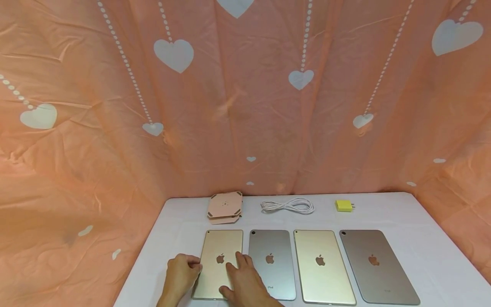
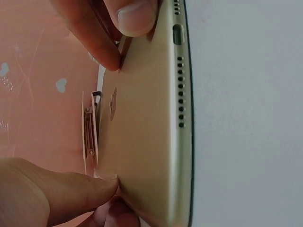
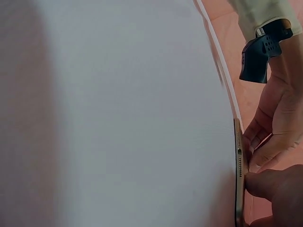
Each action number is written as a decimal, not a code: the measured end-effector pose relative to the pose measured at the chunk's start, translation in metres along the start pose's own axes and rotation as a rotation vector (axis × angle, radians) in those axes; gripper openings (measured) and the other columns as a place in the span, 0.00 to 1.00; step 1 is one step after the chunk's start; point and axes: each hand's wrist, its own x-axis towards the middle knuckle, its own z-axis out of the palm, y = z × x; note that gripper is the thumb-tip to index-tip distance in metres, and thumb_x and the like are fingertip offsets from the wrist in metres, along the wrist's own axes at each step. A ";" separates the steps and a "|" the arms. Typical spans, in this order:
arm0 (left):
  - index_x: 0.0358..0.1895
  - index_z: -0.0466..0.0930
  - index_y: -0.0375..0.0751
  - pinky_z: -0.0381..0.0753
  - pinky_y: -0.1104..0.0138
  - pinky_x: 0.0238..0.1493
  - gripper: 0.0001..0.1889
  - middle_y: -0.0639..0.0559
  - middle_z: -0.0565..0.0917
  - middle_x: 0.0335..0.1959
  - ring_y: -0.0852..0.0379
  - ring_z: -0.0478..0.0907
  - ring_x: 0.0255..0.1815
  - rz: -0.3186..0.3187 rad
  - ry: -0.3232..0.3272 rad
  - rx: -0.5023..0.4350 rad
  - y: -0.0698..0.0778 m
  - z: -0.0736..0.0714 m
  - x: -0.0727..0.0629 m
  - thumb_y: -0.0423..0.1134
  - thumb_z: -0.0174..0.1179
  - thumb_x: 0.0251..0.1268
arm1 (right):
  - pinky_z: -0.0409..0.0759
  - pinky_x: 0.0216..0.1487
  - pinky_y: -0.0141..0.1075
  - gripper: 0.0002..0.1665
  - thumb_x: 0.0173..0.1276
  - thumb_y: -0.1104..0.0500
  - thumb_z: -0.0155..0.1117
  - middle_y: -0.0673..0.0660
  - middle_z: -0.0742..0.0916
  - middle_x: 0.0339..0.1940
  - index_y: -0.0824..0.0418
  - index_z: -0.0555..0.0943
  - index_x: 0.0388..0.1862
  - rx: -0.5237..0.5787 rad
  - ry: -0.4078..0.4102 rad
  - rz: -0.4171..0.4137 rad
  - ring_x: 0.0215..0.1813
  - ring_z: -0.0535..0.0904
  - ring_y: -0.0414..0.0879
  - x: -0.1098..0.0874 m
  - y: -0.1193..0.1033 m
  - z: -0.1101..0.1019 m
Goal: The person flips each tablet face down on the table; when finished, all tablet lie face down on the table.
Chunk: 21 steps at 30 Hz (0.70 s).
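A gold tablet lies back up at the left end of a row. My left hand pinches its left edge, thumb on the back and the other fingers curled by the edge. Across its right part rests my right hand, fingers spread, thumb on the back near the lower end. In the left wrist view, the tablet's port edge stands near the camera, with the left thumb at the edge and the right thumb above. The right wrist view shows the tablet edge-on between both hands.
To the right lie a grey tablet, another gold tablet and a darker grey tablet. Behind them are a folded pink stand, a coiled white cable and a yellow charger plug. Pink curtain surrounds the white table.
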 end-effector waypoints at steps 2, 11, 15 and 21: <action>0.36 0.94 0.31 0.81 0.66 0.27 0.05 0.54 0.87 0.23 0.59 0.81 0.26 0.009 0.005 0.000 0.000 -0.001 -0.001 0.25 0.74 0.55 | 0.89 0.60 0.41 0.30 0.63 0.40 0.81 0.67 0.84 0.65 0.60 0.88 0.54 0.000 -0.006 0.004 0.63 0.81 0.60 0.000 0.000 0.000; 0.37 0.93 0.30 0.81 0.67 0.27 0.06 0.54 0.86 0.23 0.59 0.81 0.27 0.001 -0.001 -0.006 0.000 0.001 -0.002 0.24 0.74 0.56 | 0.88 0.62 0.43 0.29 0.64 0.41 0.81 0.68 0.84 0.66 0.60 0.89 0.54 0.027 -0.013 0.016 0.65 0.81 0.60 0.000 0.000 0.000; 0.39 0.92 0.29 0.82 0.68 0.29 0.08 0.54 0.87 0.25 0.59 0.82 0.29 0.024 -0.006 -0.013 0.001 -0.004 -0.004 0.26 0.75 0.56 | 0.89 0.63 0.48 0.22 0.68 0.47 0.79 0.67 0.86 0.67 0.61 0.90 0.52 0.137 0.015 0.032 0.67 0.82 0.61 -0.003 0.005 -0.008; 0.47 0.92 0.30 0.85 0.69 0.33 0.10 0.53 0.91 0.30 0.59 0.86 0.32 0.096 0.049 0.006 0.012 -0.035 -0.008 0.31 0.75 0.64 | 0.88 0.64 0.52 0.17 0.70 0.55 0.77 0.61 0.89 0.66 0.58 0.91 0.55 0.317 0.196 0.003 0.66 0.87 0.57 -0.016 0.037 -0.054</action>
